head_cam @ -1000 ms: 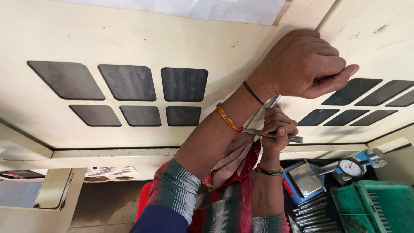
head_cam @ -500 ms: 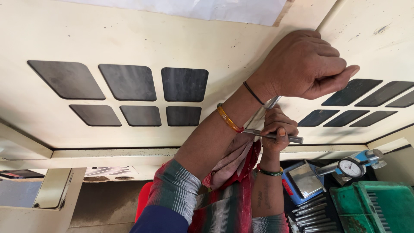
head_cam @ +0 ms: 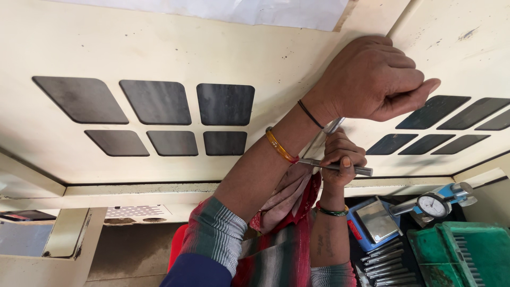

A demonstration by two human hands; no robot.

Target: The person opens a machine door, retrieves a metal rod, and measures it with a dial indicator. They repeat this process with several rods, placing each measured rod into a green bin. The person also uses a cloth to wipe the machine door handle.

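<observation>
The slim steel rod (head_cam: 340, 168) is lying level in the middle of the view, in front of the lower edge of the cream metal panel (head_cam: 159, 58). The right hand (head_cam: 342, 157) is grasping it from above, fingers curling round the shaft and the thumb pressing on its front, with the free end sticking out to the right. Just above the rod, the left hand (head_cam: 374, 79) is resting on the panel as a clenched fist, its forearm crossing over the rod's left end. Whether the fist is enclosing anything cannot be told. A second bright metal piece (head_cam: 330, 129) is showing between that wrist and the rod, too hidden to name. To my eye, good work here is meaning a firm, short grip near the rod's middle and the rod staying level. The fist should be bracing on the panel, so the crossed forearm is not knocking the rod. Left of the rod, dark rounded square insets (head_cam: 225, 104) are sitting in the panel. Below and right of the rod, a blue case (head_cam: 374, 223), a dial gauge (head_cam: 432, 205), a row of steel pins (head_cam: 385, 260) and a green tray (head_cam: 462, 255) are lying close together.
</observation>
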